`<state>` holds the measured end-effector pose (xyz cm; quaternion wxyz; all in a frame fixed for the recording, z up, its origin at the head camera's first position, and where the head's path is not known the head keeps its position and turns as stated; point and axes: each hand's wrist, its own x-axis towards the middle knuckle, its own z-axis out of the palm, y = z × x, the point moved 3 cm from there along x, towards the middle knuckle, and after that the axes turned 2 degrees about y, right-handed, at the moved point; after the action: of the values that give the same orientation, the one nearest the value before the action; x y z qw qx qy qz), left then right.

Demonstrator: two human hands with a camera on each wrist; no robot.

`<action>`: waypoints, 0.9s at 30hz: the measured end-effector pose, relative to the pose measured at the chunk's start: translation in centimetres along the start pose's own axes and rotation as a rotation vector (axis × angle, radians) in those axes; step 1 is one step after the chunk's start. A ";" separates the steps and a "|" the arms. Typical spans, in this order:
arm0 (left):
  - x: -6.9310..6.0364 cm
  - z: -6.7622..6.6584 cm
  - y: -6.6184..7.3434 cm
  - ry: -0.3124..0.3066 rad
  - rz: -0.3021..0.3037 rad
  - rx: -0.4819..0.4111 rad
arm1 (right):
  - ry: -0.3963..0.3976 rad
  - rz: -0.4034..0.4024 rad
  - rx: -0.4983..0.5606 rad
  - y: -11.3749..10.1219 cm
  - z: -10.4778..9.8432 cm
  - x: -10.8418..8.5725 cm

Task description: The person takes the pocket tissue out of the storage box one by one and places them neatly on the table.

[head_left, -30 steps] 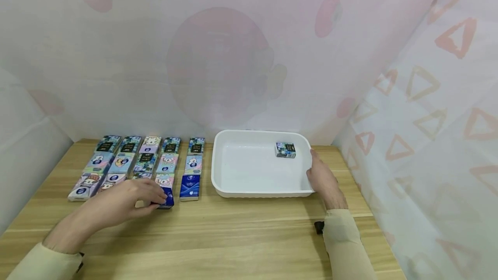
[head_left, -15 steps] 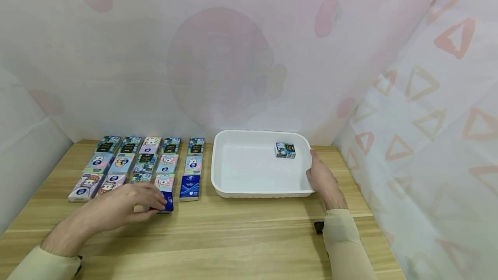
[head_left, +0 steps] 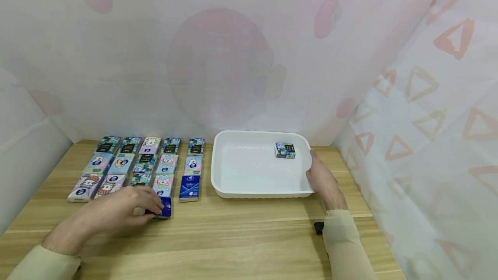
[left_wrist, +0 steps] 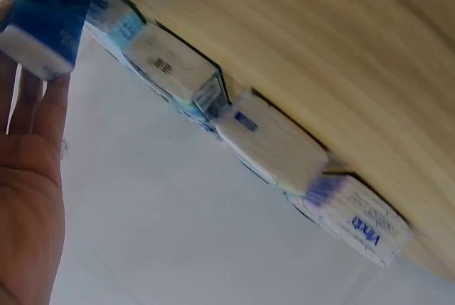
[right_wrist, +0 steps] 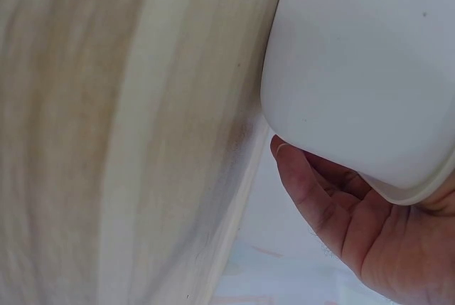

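Observation:
My left hand (head_left: 116, 208) pinches a dark blue tissue pack (head_left: 166, 207) just in front of the rows of packs at the left. In the left wrist view the fingers hold that blue pack (left_wrist: 51, 10) by its sides, its white underside edge showing. With my right hand (head_left: 324, 180) I grip the right side of a white plastic tray (head_left: 245, 174). The right wrist view shows curled fingers (right_wrist: 313, 195) against the tray's outer wall (right_wrist: 355, 84), below its rim. One blue-green floral tissue pack (head_left: 285, 150) lies inside the tray, near its back right.
Several tissue packs with cartoon and floral prints (head_left: 125, 163) lie in columns at the left of the wooden table (head_left: 241, 237). Between them and the tray is another column, with a blue pack (head_left: 189, 188) in front. Fabric walls (head_left: 218, 68) enclose the back and sides.
My left hand has drawn the blue pack toward the front and slightly left, away from the pink cartoon pack behind it. The right hand and tray have stayed put.

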<state>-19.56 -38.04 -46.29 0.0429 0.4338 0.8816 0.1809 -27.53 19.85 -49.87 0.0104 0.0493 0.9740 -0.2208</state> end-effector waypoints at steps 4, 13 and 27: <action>-0.4 -0.1 -0.8 -0.034 -0.024 -0.025 | -0.002 0.001 -0.001 0.1 0.1 0.1; -0.8 0.1 -1.9 -0.076 -0.087 -0.027 | 0.006 -0.006 0.000 0.0 0.0 -0.2; 2.1 -0.5 0.0 -0.072 -0.163 0.132 | 0.002 -0.004 -0.002 -0.1 -0.1 -0.2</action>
<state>-20.97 -36.50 -45.64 0.0604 0.3690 0.9218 0.1026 -27.30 19.77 -49.77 0.0092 0.0474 0.9743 -0.2199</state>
